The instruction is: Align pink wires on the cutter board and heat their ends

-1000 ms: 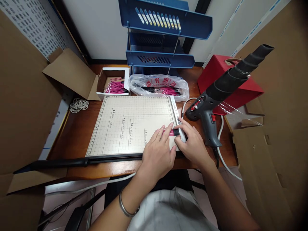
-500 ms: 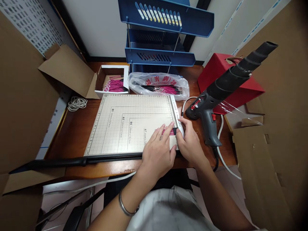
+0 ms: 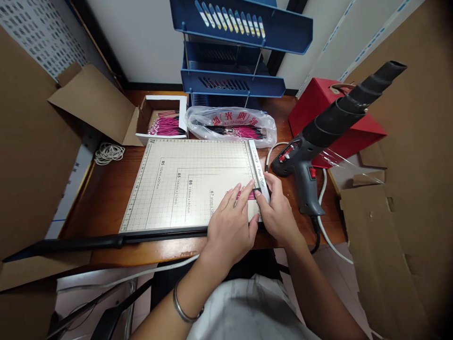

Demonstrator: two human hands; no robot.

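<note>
A beige paper cutter board [image 3: 184,184] with printed size grids lies on the wooden desk. At its right end, my left hand [image 3: 231,224] lies flat with fingers stretched over a small bundle of pink and black wires [image 3: 249,194]. My right hand [image 3: 278,210] rests against the white ruler strip [image 3: 257,165] at the board's right edge, fingers pressed together on the wire ends. The cutter's long black blade arm [image 3: 88,243] runs along the board's near edge.
A grey heat gun [image 3: 318,146] stands right of the board, its cord trailing off the desk. Behind are a plastic bag of wires [image 3: 231,125], an open box of pink wires [image 3: 164,123], blue stacked trays [image 3: 237,52], a red box [image 3: 336,118] and rubber bands [image 3: 109,153]. Cardboard flanks both sides.
My right hand has slid slightly left, closer to the wire bundle and the ruler strip. The view has shifted a little.
</note>
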